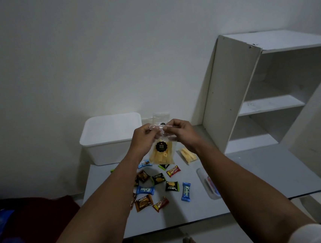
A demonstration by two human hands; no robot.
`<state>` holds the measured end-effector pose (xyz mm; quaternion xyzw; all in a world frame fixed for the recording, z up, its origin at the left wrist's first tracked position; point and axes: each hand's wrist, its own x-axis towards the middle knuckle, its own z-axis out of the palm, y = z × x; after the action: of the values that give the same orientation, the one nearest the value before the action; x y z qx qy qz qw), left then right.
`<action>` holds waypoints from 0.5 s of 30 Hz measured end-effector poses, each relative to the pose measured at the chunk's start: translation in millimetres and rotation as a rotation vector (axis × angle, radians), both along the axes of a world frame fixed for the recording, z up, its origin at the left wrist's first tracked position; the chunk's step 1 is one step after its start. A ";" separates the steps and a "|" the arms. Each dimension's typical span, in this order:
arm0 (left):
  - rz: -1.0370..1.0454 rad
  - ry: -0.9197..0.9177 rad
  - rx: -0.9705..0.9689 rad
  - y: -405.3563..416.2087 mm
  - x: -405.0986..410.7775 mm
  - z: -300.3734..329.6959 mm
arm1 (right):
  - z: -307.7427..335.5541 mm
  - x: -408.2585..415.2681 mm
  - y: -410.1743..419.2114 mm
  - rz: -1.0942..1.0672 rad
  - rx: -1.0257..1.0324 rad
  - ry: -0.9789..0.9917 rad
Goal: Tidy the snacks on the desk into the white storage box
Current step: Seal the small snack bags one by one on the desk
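Grey desk [248, 171] — scattered snacks [158, 188]

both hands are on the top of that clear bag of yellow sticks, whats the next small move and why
Probably carry the clear bag left and lower it into the white storage box. Both hands, left and right, pinch its top, it hangs above the desk, and the box sits open just left.

snack bag [161, 150]: clear glossy plastic | storage box [110, 140]: smooth matt white plastic | desk [239, 172]: smooth grey
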<state>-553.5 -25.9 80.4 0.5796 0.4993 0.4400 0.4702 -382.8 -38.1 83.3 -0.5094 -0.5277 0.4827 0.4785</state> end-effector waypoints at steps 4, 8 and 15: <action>-0.005 0.038 -0.015 -0.1 -5.3 -0.6 | -2.0 0.6 -0.6 -0.033 -0.041 0.020; -0.013 0.075 0.013 -0.1 -10.6 -0.7 | -3.6 -3.2 -3.5 0.029 -0.084 -0.005; 0.021 0.080 0.027 -5.8 -13.3 -6.5 | -1.5 -11.0 -3.4 0.067 -0.084 -0.043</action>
<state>-566.8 -31.7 73.9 0.5978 0.5178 0.4280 0.4374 -393.8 -41.5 81.8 -0.5213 -0.5341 0.5092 0.4286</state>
